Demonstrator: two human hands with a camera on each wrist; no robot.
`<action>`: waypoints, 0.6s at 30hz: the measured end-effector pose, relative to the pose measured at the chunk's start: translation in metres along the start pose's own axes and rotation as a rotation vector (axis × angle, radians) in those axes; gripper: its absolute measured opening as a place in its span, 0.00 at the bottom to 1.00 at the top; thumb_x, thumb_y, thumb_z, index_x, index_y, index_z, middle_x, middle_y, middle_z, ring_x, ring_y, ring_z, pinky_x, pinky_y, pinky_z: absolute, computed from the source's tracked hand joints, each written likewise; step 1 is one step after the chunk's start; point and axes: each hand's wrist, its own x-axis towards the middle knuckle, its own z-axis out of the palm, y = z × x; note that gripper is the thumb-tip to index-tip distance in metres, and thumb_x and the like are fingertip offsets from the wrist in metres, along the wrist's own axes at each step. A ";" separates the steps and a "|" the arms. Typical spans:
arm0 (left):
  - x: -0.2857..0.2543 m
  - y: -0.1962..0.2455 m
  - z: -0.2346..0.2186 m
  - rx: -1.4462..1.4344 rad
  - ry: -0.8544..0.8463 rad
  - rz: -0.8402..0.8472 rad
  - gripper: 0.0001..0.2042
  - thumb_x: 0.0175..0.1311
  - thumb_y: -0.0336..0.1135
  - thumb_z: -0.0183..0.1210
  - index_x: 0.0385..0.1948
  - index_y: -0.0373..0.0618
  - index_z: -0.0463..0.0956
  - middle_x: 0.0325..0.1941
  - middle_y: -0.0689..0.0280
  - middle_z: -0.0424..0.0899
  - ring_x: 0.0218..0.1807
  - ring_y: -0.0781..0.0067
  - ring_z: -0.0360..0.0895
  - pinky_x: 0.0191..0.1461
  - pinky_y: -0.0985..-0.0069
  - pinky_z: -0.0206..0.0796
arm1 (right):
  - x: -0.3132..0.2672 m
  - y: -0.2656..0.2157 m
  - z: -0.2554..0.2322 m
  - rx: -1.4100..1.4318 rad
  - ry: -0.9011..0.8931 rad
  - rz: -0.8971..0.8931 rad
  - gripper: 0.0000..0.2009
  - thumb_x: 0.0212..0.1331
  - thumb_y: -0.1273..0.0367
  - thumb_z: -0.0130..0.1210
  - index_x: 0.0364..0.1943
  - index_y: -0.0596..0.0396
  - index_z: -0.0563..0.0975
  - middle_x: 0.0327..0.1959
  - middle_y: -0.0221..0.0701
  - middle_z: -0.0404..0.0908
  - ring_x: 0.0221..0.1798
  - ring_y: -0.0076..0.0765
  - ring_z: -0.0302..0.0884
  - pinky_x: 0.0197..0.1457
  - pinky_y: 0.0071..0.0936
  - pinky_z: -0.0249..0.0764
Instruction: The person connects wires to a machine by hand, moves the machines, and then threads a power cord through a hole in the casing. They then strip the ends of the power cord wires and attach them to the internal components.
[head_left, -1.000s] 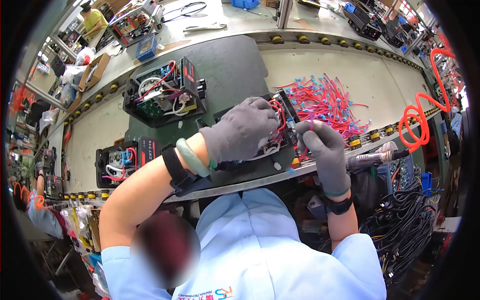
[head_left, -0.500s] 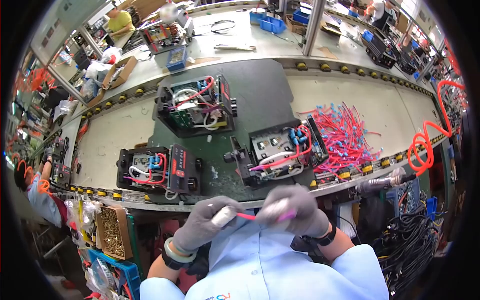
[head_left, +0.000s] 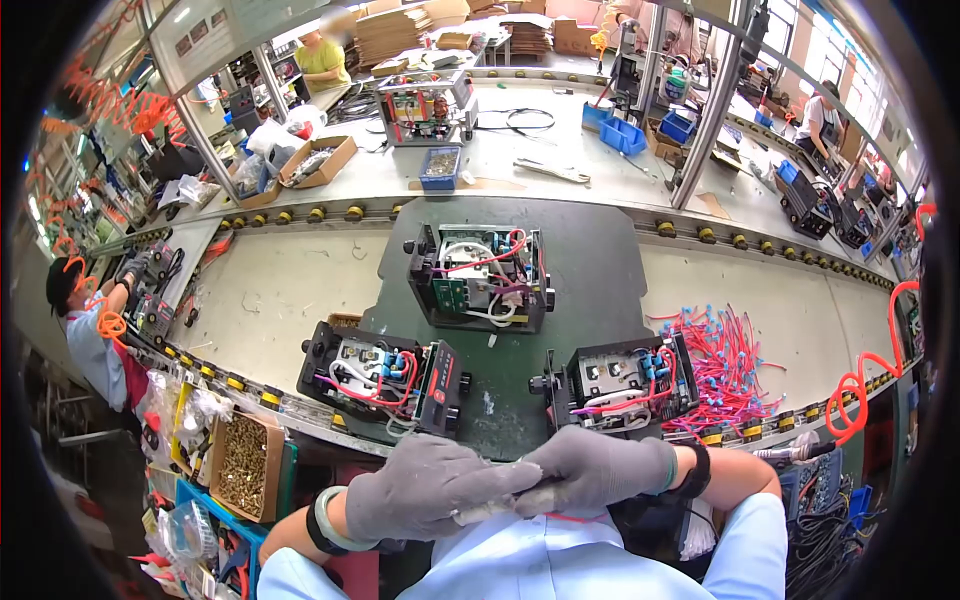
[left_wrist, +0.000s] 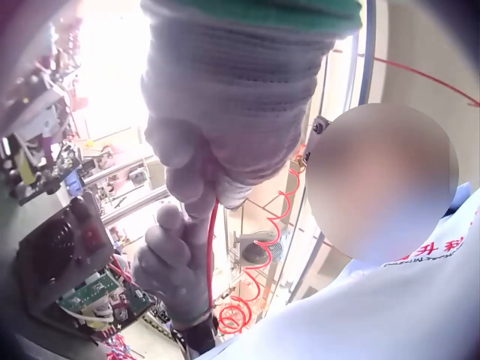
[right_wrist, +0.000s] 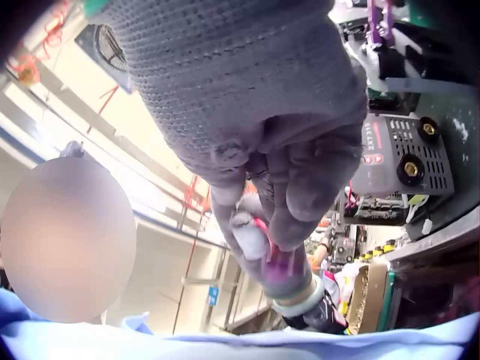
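Observation:
In the head view both grey-gloved hands meet close to the front of the blue shirt, below the bench edge. My left hand (head_left: 425,487) curls its fingers round a red wire (left_wrist: 212,247), which runs from it along the other hand in the left wrist view. My right hand (head_left: 600,468) has its fingers bent over the same wire, their tips right at the left hand. A pink-purple part (right_wrist: 281,261) shows between the hands in the right wrist view. Most of the wire is hidden by the gloves. The nearest open-topped black machine (head_left: 620,380) stands beyond the right hand.
Two more open machines, one at left (head_left: 385,380) and one behind (head_left: 480,280), stand on the dark green board (head_left: 590,260). A pile of red wires (head_left: 725,365) with blue ends lies at right. A coiled orange hose (head_left: 850,400) hangs there. A screw box (head_left: 245,465) is at lower left.
Both hands have come from the right-hand machine down to the shirt front, first apart with the red wire between them, now together. The head view has tilted up and turned left.

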 end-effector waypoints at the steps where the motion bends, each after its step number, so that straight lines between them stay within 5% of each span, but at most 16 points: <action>1: 0.009 0.002 -0.006 0.065 -0.022 -0.024 0.18 0.61 0.41 0.66 0.52 0.49 0.80 0.24 0.68 0.81 0.23 0.68 0.80 0.26 0.72 0.69 | 0.001 -0.003 -0.004 -0.003 0.042 -0.022 0.16 0.66 0.63 0.61 0.52 0.57 0.80 0.32 0.41 0.84 0.33 0.25 0.78 0.44 0.27 0.76; 4: 0.044 -0.003 -0.034 0.148 -0.119 -0.155 0.22 0.61 0.47 0.68 0.51 0.45 0.79 0.31 0.61 0.85 0.31 0.63 0.83 0.35 0.71 0.74 | 0.002 -0.019 -0.030 -0.199 0.124 -0.130 0.10 0.63 0.68 0.62 0.44 0.56 0.84 0.29 0.38 0.84 0.31 0.30 0.83 0.43 0.27 0.79; 6: 0.046 -0.053 -0.043 -0.024 0.179 -0.160 0.19 0.63 0.37 0.67 0.51 0.38 0.77 0.49 0.55 0.83 0.39 0.64 0.83 0.44 0.69 0.76 | 0.008 -0.021 -0.068 -0.281 0.289 -0.028 0.08 0.62 0.70 0.61 0.42 0.57 0.84 0.26 0.37 0.83 0.30 0.30 0.82 0.40 0.26 0.78; 7: 0.050 -0.089 -0.052 0.041 0.234 -0.191 0.15 0.64 0.31 0.64 0.50 0.36 0.76 0.49 0.54 0.83 0.39 0.63 0.84 0.45 0.69 0.76 | 0.014 -0.021 -0.089 -0.226 0.398 0.120 0.08 0.62 0.70 0.61 0.41 0.57 0.84 0.25 0.37 0.82 0.30 0.31 0.82 0.40 0.27 0.78; 8: 0.059 -0.116 -0.061 0.307 0.212 -0.334 0.14 0.65 0.31 0.62 0.50 0.36 0.75 0.49 0.55 0.83 0.43 0.60 0.84 0.49 0.69 0.76 | 0.021 -0.018 -0.112 -0.171 0.506 0.269 0.08 0.61 0.69 0.60 0.40 0.57 0.84 0.24 0.36 0.81 0.30 0.32 0.82 0.39 0.27 0.77; 10: 0.073 -0.173 -0.077 0.339 0.195 -0.684 0.19 0.68 0.42 0.59 0.54 0.39 0.76 0.50 0.50 0.84 0.51 0.51 0.83 0.57 0.63 0.73 | 0.035 0.016 -0.158 -0.534 0.549 0.254 0.08 0.59 0.68 0.61 0.38 0.56 0.84 0.26 0.38 0.83 0.32 0.36 0.84 0.41 0.31 0.78; 11: 0.075 -0.203 -0.076 0.541 0.099 -0.817 0.24 0.70 0.53 0.54 0.54 0.40 0.76 0.51 0.46 0.84 0.55 0.46 0.81 0.61 0.57 0.71 | 0.041 0.029 -0.166 -0.599 0.503 0.224 0.09 0.59 0.66 0.60 0.38 0.54 0.84 0.28 0.39 0.84 0.34 0.40 0.84 0.43 0.34 0.78; 12: 0.080 -0.224 -0.072 0.531 0.123 -0.827 0.24 0.70 0.53 0.54 0.54 0.40 0.76 0.51 0.46 0.84 0.55 0.46 0.81 0.61 0.57 0.71 | 0.047 0.037 -0.168 -0.660 0.452 0.192 0.09 0.59 0.64 0.59 0.38 0.51 0.84 0.30 0.40 0.84 0.36 0.43 0.84 0.44 0.37 0.78; 14: 0.089 -0.253 -0.069 0.466 -0.115 -1.159 0.30 0.71 0.60 0.47 0.52 0.38 0.77 0.52 0.43 0.83 0.57 0.42 0.79 0.64 0.55 0.68 | 0.062 0.045 -0.166 -0.914 0.303 0.198 0.09 0.57 0.61 0.57 0.38 0.42 0.85 0.33 0.40 0.85 0.41 0.50 0.83 0.47 0.44 0.78; 18: 0.095 -0.251 -0.060 0.500 -0.169 -1.212 0.32 0.71 0.62 0.44 0.49 0.35 0.79 0.52 0.40 0.82 0.58 0.40 0.78 0.63 0.54 0.69 | 0.076 0.051 -0.168 -1.218 0.218 0.300 0.07 0.58 0.64 0.54 0.35 0.42 0.83 0.29 0.38 0.82 0.40 0.49 0.84 0.44 0.47 0.78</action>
